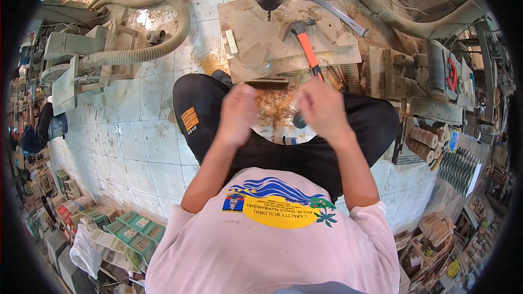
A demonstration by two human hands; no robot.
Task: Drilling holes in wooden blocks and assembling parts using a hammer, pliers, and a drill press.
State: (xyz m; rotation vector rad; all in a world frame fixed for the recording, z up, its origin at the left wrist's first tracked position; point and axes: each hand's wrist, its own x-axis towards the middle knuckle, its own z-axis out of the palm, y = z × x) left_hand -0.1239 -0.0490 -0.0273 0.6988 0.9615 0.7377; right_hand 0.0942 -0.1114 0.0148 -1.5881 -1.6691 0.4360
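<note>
Both my hands are raised over my crossed legs, well apart. My left hand (238, 113) is curled closed above the left thigh. My right hand (321, 108) is also closed, near the lower end of a hammer (306, 48) with an orange and black handle. Whatever either hand may hold is hidden by the fingers. The hammer lies head away from me on a dusty wooden board (239, 22). A flat metal bar (346, 17) rests beyond it to the right. Closer to me, a dark strip of wood (265, 82) sits beside scattered sawdust (275, 103).
A dark machine with a bit (268, 6) stands at the far middle, partly blurred. Ribbed hoses (141, 54) curve across the far left and right. Wooden rollers (422, 144) and machine parts lie right. Green crates (133, 231) stand near left. Another person (38, 130) is at the left edge.
</note>
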